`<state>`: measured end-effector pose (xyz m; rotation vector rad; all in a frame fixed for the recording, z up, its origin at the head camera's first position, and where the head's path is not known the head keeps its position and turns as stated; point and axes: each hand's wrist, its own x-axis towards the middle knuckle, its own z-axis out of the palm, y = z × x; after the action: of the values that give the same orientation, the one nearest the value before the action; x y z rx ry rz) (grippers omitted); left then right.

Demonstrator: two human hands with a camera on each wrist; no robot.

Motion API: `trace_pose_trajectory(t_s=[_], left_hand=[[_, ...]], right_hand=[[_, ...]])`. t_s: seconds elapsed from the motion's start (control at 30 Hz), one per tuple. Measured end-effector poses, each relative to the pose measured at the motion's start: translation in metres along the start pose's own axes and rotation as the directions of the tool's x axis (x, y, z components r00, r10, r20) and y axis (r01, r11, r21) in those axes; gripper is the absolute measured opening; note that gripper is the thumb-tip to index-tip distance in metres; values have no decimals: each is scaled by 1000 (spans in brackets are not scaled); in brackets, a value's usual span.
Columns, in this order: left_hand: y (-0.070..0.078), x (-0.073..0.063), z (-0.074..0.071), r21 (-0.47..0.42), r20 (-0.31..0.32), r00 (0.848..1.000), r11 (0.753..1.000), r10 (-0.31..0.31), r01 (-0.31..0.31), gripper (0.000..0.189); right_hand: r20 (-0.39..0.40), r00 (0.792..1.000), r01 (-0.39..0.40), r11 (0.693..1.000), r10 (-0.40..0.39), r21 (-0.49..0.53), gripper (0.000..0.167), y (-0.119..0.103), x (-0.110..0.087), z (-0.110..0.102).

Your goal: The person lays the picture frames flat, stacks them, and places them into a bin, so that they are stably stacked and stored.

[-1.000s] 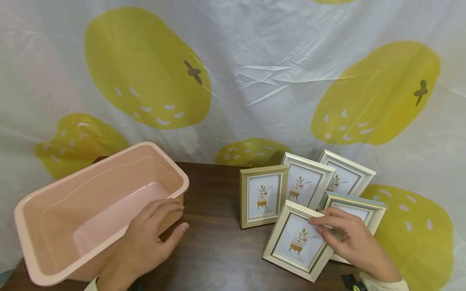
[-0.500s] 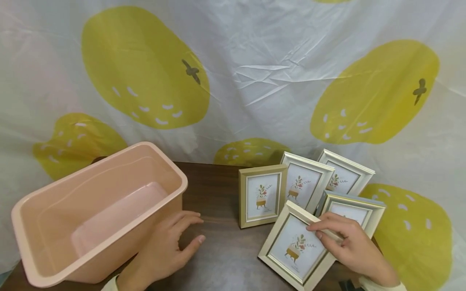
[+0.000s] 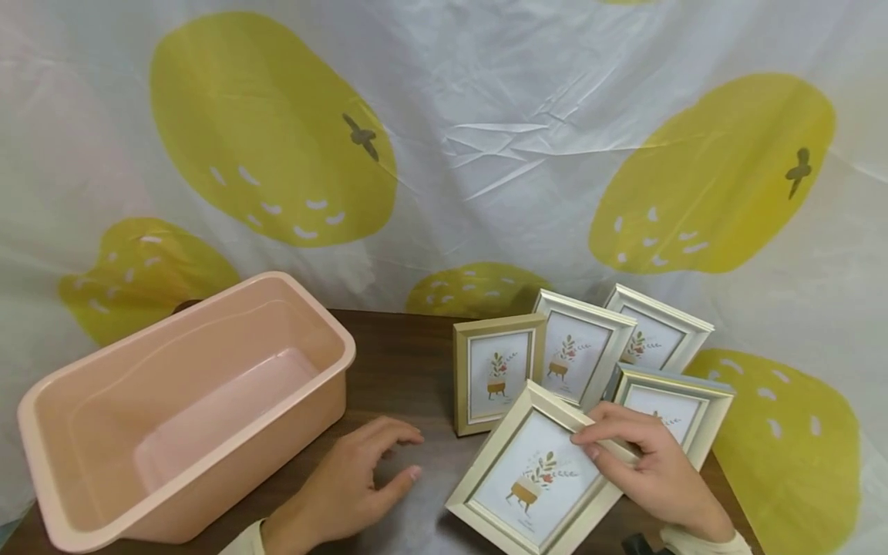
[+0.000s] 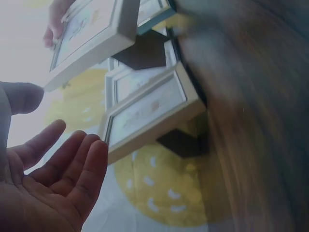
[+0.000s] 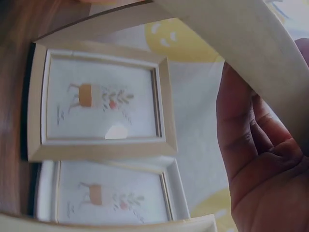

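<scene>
My right hand (image 3: 648, 466) pinches the upper right edge of a cream picture frame (image 3: 479, 493), which is tilted and raised in front of the others. Thumb and fingers clasp its border; the right wrist view shows that border crossing close above the fingers. My left hand (image 3: 350, 482) is empty, its fingers spread and slightly bent, left of the held frame and apart from it. In the left wrist view its fingers (image 4: 72, 174) point toward the frames. Behind stand a tan picture frame (image 3: 461, 378), two white picture frames (image 3: 590, 312) and a blue-grey picture frame (image 3: 718, 408), partly hidden.
A deep pink plastic bin (image 3: 277, 462) stands on the left of the dark wooden table (image 3: 388, 362). A white cloth (image 3: 486, 154) printed with yellow lemons hangs behind the table. The standing frames are grouped at the right, overlapping.
The held cream picture frame has moved left and nearer, tilting further, with my right hand. My left hand has moved right, from beside the bin's edge toward that frame.
</scene>
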<state>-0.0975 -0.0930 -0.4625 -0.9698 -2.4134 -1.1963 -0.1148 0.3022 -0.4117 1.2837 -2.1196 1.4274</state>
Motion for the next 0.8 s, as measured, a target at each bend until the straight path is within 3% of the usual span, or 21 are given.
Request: trace_pose_trajectory(t_s=[0.17,0.3,0.57,0.7,0.8], left_hand=[[3,6,10,-158,33,999,987,-33,38,31],[6,9,16,-236,62,997,970,-49,63,34],[6,12,24,-306,99,995,951,-12,42,42],[3,13,27,-318,129,992,948,14,28,48],[1,13,29,-315,166,986,949,30,24,51]], right_hand=[[-34,999,-7,1000,8,16,47,1,1,12],[-40,999,-9,999,11,30,45,2,2,20],[-47,998,33,995,-28,95,44,5,6,31],[-52,998,40,989,-33,142,32,5,6,32],[-55,998,37,987,-29,159,36,5,6,33]])
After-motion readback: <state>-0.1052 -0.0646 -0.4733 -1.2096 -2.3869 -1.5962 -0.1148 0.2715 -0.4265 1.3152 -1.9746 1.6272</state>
